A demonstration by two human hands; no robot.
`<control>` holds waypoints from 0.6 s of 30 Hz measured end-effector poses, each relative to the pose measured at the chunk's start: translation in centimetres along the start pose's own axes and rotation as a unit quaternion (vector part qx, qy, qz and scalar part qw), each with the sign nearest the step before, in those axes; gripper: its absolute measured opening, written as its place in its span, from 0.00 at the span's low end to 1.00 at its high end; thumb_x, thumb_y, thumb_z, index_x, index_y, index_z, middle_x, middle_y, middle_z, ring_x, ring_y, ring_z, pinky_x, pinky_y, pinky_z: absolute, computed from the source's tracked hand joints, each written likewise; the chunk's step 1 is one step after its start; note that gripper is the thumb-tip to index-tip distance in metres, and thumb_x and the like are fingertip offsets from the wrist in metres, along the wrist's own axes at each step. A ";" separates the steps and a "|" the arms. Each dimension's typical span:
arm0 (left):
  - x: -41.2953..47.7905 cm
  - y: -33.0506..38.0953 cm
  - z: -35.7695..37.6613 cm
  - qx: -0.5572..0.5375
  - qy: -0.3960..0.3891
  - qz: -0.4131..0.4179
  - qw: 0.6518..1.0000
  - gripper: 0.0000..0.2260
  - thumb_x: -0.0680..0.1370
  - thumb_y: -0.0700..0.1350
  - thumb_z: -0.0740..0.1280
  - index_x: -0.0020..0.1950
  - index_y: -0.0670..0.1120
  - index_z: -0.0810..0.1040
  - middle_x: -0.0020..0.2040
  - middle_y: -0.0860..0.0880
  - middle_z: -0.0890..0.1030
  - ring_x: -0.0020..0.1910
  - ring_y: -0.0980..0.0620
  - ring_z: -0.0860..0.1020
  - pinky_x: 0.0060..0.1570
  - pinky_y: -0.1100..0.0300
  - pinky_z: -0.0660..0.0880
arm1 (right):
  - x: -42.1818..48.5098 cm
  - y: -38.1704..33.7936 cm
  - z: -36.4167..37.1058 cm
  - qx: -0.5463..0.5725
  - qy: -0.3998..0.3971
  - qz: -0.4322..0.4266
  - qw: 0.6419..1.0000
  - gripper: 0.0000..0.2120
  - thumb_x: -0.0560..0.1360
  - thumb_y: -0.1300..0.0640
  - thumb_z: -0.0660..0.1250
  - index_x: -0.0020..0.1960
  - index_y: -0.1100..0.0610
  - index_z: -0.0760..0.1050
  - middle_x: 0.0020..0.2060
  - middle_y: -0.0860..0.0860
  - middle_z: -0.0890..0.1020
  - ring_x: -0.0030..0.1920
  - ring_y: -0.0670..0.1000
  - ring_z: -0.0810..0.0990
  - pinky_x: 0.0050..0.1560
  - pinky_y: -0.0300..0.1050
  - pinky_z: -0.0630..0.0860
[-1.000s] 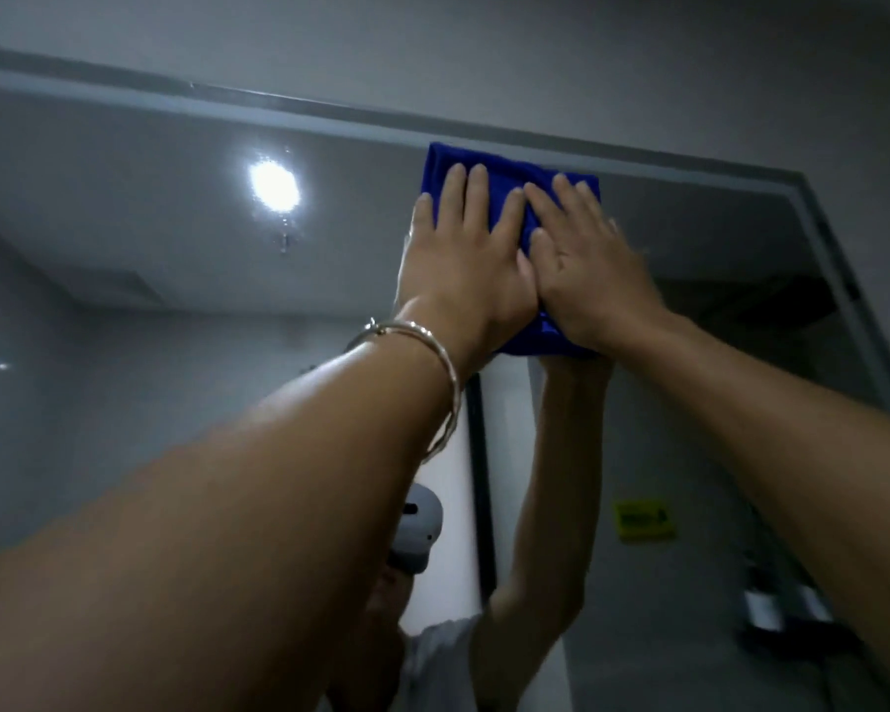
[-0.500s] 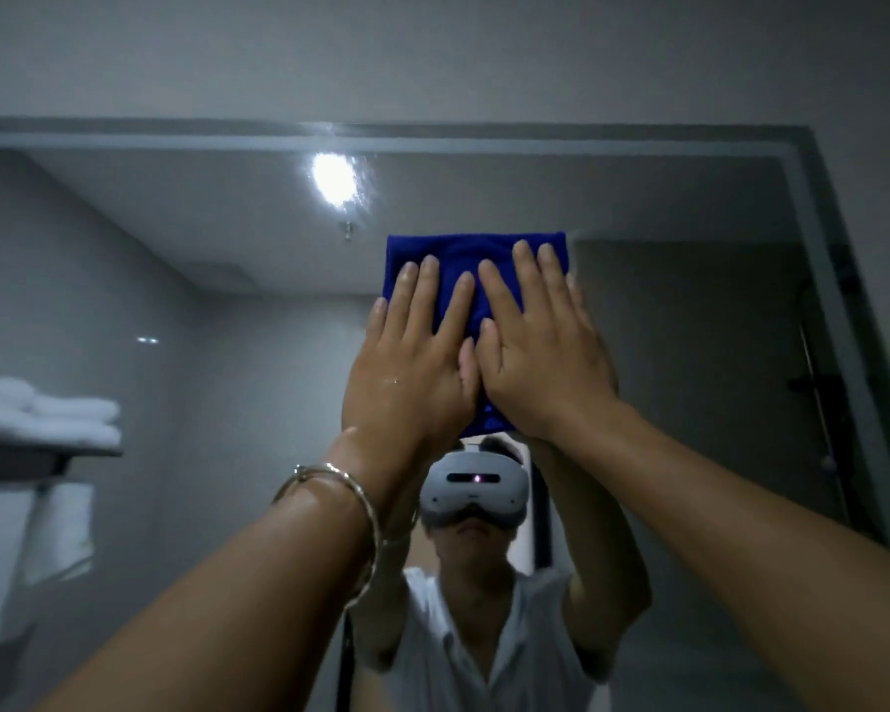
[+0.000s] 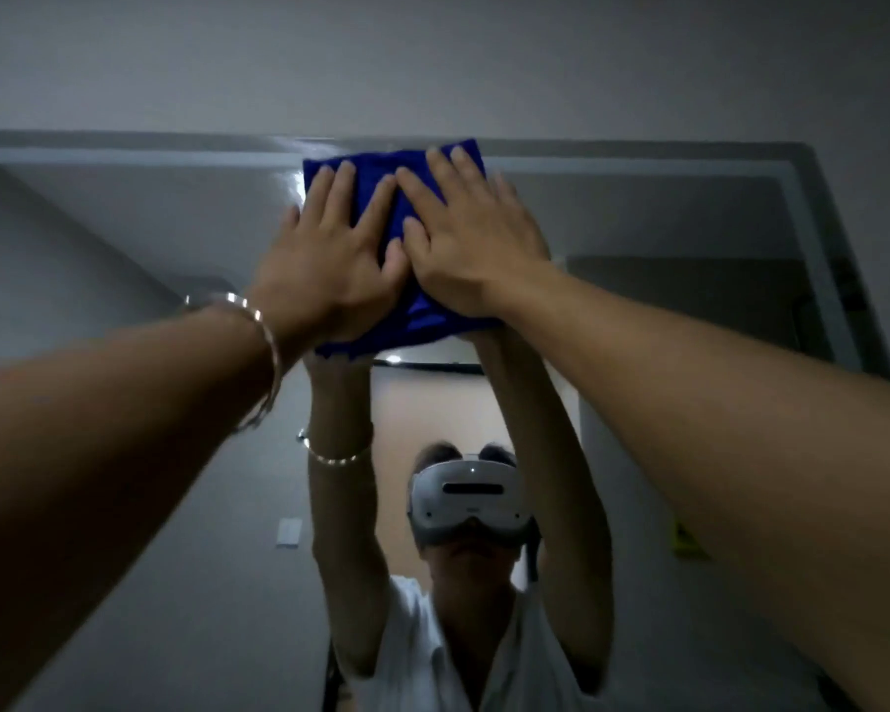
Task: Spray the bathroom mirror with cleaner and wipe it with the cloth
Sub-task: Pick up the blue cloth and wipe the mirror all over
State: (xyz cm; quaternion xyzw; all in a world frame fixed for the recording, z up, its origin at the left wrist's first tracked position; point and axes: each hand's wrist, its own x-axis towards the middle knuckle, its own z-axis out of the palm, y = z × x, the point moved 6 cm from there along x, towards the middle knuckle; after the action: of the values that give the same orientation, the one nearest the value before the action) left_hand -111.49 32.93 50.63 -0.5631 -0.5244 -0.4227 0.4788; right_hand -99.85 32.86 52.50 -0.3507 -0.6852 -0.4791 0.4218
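Note:
A folded blue cloth lies flat against the bathroom mirror, right at the mirror's top edge. My left hand, with a silver bangle on its wrist, presses on the cloth's left half with straight, spread fingers. Beside it, touching at the thumbs, my right hand presses flat on the right half. The cloth's middle is hidden under both hands. No spray bottle is in view.
The mirror's frame runs along the top and down the right side, with bare grey wall above. The glass reflects a person in a white shirt with raised arms, a wall switch and a yellow sign.
Both hands slid the cloth down from the top edge, then back up to it, a little to the right. The ceiling light's reflection is now covered by the cloth.

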 end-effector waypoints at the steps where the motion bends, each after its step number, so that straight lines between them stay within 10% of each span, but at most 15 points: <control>1: 1.8 0.3 -0.1 0.008 -0.002 0.002 1.000 0.31 0.77 0.60 0.41 0.78 0.50 0.43 0.78 0.43 0.45 0.76 0.45 0.43 0.74 0.46 0.45 | 0.9 1.0 -0.2 0.003 0.004 0.010 1.000 0.26 0.81 0.48 0.45 0.78 0.50 0.48 0.77 0.52 0.47 0.76 0.52 0.43 0.74 0.55 0.42; 18: -1.9 22.4 1.6 -0.055 0.024 0.119 0.991 0.25 0.82 0.54 0.43 0.77 0.49 0.41 0.77 0.44 0.40 0.76 0.46 0.38 0.72 0.49 0.38 | -13.1 16.7 -2.2 0.028 0.027 0.163 0.986 0.24 0.82 0.49 0.44 0.77 0.49 0.45 0.77 0.50 0.45 0.76 0.49 0.41 0.74 0.51 0.39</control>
State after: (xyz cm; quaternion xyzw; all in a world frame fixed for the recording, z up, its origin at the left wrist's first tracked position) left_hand -89.44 34.37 46.38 -0.6368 -0.4183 -0.4041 0.5062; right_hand -79.31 34.66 46.92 -0.4330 -0.6203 -0.3941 0.5220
